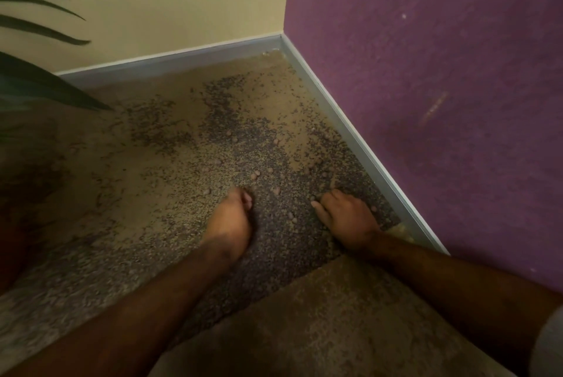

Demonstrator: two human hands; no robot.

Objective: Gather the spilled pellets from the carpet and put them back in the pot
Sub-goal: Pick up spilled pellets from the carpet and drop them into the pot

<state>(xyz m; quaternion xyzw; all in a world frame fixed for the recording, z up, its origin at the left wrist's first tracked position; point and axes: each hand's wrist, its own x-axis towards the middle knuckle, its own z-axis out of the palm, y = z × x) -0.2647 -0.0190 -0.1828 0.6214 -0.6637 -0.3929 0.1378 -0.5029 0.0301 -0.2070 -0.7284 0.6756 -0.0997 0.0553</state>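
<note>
Two bare forearms reach forward and down toward the room corner, both hands low on the carpet (170, 218). The left hand (230, 224) lies edge-on, knuckles to the left, its fingers (247, 199) curled inward at the far end as if cupped; whether they enclose any pellets cannot be told. The right hand (347, 218) lies palm down just beside the skirting (350, 133), fingers bent and pressed into the pile, thumb stretched left along the carpet; nothing can be seen held in it.

The pellets (255, 176) are small, round and pinkish-tan, scattered over the carpet between the hands and the corner. Most lie beyond the fingertips: a pair just past the left hand's fingers, a few between the two hands, one close against the right hand near the skirting, and others spread farther toward the corner. Roughly twenty can be made out; the blur prevents an exact count. The carpet around them is dusted with pale tan powder in wide patches, with the dark speckled pile showing through where the hands rest.

Two walls meet at the corner, one cream (167, 2) and one purple (441, 72). Several dark plant leaves (36, 84) hang in from the left, well away from the corner. The pot is not identifiable.
</note>
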